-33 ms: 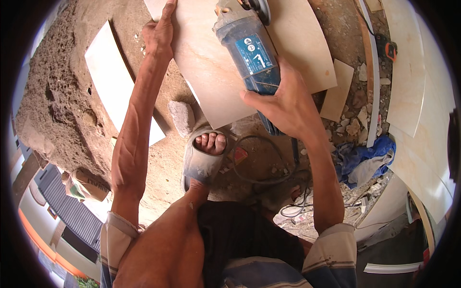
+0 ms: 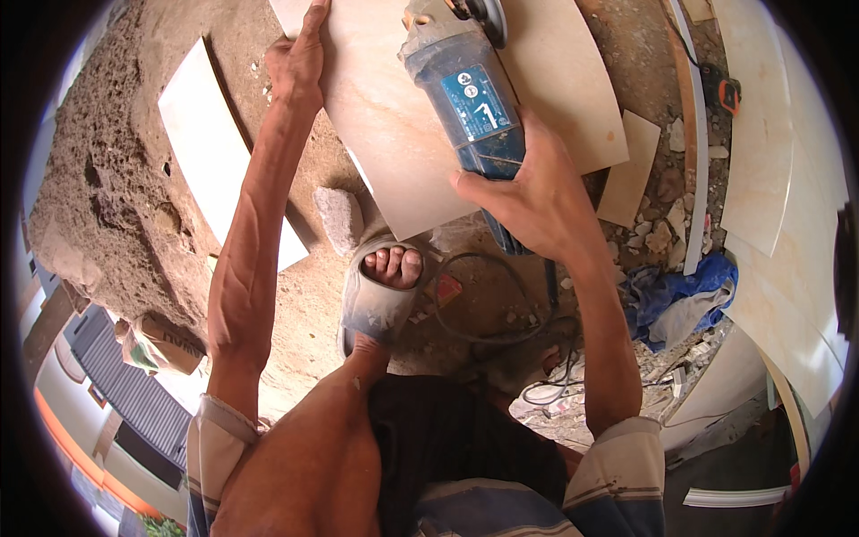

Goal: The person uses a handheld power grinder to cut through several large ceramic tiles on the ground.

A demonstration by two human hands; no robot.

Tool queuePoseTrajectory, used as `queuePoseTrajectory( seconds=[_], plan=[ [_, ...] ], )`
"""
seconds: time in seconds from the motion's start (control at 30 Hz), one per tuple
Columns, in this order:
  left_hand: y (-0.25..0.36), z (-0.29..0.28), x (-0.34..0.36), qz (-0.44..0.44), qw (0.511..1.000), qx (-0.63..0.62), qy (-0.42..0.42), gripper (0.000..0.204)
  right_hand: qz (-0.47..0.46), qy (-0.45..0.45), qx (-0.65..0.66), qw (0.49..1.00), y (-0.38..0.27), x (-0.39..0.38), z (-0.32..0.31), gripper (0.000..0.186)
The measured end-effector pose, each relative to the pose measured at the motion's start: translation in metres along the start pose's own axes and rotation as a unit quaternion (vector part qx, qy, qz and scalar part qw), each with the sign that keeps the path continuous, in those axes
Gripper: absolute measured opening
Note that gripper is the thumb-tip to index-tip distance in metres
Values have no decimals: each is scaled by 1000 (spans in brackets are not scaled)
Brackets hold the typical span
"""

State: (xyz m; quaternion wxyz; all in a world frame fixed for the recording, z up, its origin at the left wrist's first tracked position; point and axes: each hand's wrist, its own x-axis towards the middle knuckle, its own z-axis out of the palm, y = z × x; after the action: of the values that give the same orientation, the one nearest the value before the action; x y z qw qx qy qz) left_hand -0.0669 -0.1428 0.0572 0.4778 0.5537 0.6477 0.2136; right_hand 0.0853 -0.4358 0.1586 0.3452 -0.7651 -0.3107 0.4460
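Observation:
My right hand [image 2: 537, 192] is wrapped round the rear body of a dusty blue angle grinder [image 2: 470, 103], thumb across its near side. The grinder is over a large cream tile [image 2: 385, 152], its disc [image 2: 488, 20] near the top edge of the view. I cannot tell whether the disc touches the tile. My left hand [image 2: 298, 67] grips the tile's left edge, with the fingertips partly cut off by the picture's edge. The grinder's cord [image 2: 465, 338] loops on the ground below my right hand.
A cut tile strip [image 2: 210, 134] lies left, with a pale stone block [image 2: 338, 219] by my sandalled foot [image 2: 380, 291]. To the right are a small tile piece [image 2: 629, 170], rubble, a long metal strip [image 2: 696, 179], a tape measure [image 2: 721, 89], blue cloth [image 2: 684, 304] and large tiles [image 2: 761, 161].

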Motion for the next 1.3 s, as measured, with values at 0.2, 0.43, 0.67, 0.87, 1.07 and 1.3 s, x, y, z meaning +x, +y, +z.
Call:
queuePoseTrajectory(
  seconds=[0.2, 0.43, 0.67, 0.87, 1.07, 1.3],
  plan=[
    [26, 6, -34, -6, 999, 27, 31, 110, -11, -5, 5, 1000, 4, -12, -4, 56],
    [21, 4, -27, -19, 999, 22, 33, 114, 21, -23, 13, 999, 0, -7, -5, 68],
    [20, 4, -25, -18, 1000, 6, 17, 116, 10, -18, 19, 1000, 6, -17, -5, 65],
    [16, 5, -18, -3, 1000, -7, 2, 116, 18, -15, 24, 999, 8, -19, -2, 59],
    [-40, -27, 47, -85, 987, -135, -24, 113, -4, -19, 50, 999, 11, -34, -6, 60],
    [16, 7, -19, 15, 1000, 22, 16, 108, 23, -20, 37, 999, 11, -29, -7, 63]
  ],
)
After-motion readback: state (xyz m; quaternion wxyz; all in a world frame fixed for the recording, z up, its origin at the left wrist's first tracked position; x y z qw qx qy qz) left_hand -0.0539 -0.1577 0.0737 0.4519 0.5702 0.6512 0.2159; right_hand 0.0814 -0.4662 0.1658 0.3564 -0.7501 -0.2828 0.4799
